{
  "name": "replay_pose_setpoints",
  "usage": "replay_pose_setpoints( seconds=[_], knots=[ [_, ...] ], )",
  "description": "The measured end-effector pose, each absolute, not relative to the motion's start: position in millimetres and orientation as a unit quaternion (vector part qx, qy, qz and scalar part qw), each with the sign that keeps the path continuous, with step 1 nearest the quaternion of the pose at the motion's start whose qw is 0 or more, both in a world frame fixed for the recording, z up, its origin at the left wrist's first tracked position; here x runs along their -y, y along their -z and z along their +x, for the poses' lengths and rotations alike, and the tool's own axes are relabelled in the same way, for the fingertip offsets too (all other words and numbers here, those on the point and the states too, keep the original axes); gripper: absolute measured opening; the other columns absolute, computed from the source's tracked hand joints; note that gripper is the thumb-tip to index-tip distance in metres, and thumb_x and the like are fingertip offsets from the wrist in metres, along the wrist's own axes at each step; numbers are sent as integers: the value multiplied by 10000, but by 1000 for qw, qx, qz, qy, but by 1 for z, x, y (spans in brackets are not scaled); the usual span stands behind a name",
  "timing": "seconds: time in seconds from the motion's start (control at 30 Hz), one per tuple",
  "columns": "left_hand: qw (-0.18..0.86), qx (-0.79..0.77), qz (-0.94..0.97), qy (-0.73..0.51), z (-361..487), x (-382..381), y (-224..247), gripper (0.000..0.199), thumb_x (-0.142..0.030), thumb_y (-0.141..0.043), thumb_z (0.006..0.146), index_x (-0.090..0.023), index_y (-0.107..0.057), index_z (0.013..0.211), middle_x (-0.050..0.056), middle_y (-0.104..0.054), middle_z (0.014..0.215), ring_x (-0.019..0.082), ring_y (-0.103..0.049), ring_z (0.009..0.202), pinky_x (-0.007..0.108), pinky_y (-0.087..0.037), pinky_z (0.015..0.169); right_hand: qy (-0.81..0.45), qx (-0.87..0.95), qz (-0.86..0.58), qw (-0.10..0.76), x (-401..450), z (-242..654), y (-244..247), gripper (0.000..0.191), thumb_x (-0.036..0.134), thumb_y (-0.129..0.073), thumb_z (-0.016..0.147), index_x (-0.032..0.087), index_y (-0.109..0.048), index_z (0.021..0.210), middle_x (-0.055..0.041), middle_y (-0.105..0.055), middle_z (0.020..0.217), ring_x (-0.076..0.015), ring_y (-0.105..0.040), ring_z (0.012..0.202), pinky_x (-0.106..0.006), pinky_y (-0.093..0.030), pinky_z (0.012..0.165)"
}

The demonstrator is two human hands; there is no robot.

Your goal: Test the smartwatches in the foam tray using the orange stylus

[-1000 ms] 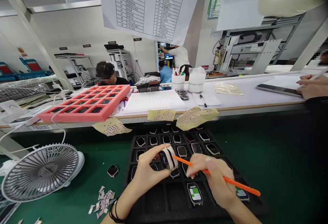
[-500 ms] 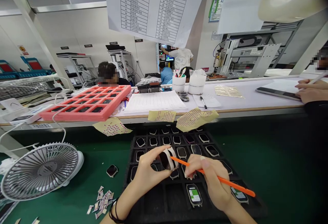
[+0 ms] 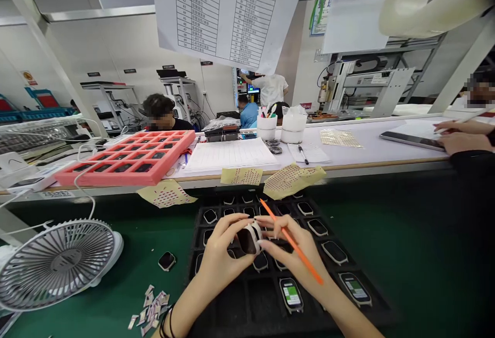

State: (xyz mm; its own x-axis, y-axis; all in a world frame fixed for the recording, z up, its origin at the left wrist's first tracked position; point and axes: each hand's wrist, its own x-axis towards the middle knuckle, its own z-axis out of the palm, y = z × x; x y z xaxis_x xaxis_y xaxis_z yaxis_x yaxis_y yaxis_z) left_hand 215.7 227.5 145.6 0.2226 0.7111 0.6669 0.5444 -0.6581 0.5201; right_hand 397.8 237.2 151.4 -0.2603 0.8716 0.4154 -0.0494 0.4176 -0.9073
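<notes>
Between the thumb and fingers of my left hand (image 3: 222,253) is a watch case (image 3: 247,240), its dark face turned left and a pale back part standing up along its right side. My right hand (image 3: 299,248) touches that pale part with thumb and fingertips, while an orange stick (image 3: 291,240) lies across the same hand, pointing up and left. Beneath both hands is a black tray (image 3: 266,299) of watch cases in compartments. One watch (image 3: 291,294) near its front shows a lit green and white screen, as does another (image 3: 356,289) further right.
A grey fan (image 3: 64,260) stands at the left. Near it lie a single watch (image 3: 166,260) and small paper strips (image 3: 151,309). Behind, a shelf holds a pink foam tray (image 3: 154,173), papers (image 3: 232,153) and white tubs (image 3: 293,125). Another person's hands (image 3: 464,134) are at the far right.
The orange stick's tip has left the watch case and now points upward. My right hand has moved left, its fingers now on the case's pale part. The view has shifted slightly.
</notes>
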Motion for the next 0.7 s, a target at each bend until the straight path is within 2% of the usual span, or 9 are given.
replay_pose_setpoints(
  seconds=[0.03, 0.1, 0.17, 0.2, 0.33, 0.5, 0.7],
  knots=[
    [85, -401, 779, -475, 217, -227, -144, 492, -53, -627, 701, -227, -570, 1158, 95, -584, 1164, 249, -571, 1085, 384, -519, 882, -473, 652, -311, 504, -239, 394, -150, 319, 231, -737, 739, 230, -418, 727, -46, -649, 1084, -208, -628, 927, -331, -509, 816],
    [98, -394, 783, -471, 218, -226, -142, 517, -34, -610, 706, -237, -554, 1179, 88, -569, 1148, 237, -575, 1064, 370, -525, 869, -524, 632, -308, 481, -241, 389, -148, 379, 241, -746, 717, 234, -367, 711, 1, -621, 893, -154, -598, 741, -273, -514, 676],
    [132, -392, 782, -467, 220, -225, -142, 530, -54, -630, 727, -251, -530, 1208, 83, -559, 1148, 224, -583, 1038, 315, -549, 784, -567, 602, -301, 475, -242, 387, -146, 391, 282, -729, 735, 232, -344, 690, 59, -504, 702, -103, -488, 567, -215, -439, 532],
    [149, -392, 777, -469, 220, -224, -143, 539, -80, -654, 736, -257, -514, 1226, 83, -556, 1155, 220, -588, 1022, 287, -554, 734, -587, 586, -295, 474, -243, 387, -146, 397, 305, -726, 741, 230, -340, 685, 72, -454, 661, -95, -449, 539, -204, -399, 506],
    [188, -384, 760, -490, 219, -223, -148, 562, -181, -743, 721, -257, -501, 1222, 89, -563, 1180, 206, -601, 953, 249, -545, 641, -639, 536, -284, 473, -243, 391, -151, 434, 346, -747, 729, 226, -332, 694, 67, -465, 663, -109, -451, 589, -217, -367, 566],
    [185, -370, 764, -494, 217, -225, -153, 468, -178, -745, 728, -242, -555, 1150, 91, -579, 1166, 210, -592, 996, 241, -541, 654, -639, 518, -290, 489, -241, 390, -155, 463, 351, -775, 703, 222, -330, 685, 77, -432, 635, -101, -386, 566, -206, -321, 553],
    [195, -374, 758, -497, 218, -224, -153, 449, -172, -743, 723, -237, -565, 1131, 85, -589, 1167, 206, -600, 994, 239, -542, 661, -628, 515, -305, 498, -239, 388, -155, 470, 382, -781, 685, 226, -338, 671, 77, -393, 620, -110, -384, 563, -218, -353, 555]
  ],
)
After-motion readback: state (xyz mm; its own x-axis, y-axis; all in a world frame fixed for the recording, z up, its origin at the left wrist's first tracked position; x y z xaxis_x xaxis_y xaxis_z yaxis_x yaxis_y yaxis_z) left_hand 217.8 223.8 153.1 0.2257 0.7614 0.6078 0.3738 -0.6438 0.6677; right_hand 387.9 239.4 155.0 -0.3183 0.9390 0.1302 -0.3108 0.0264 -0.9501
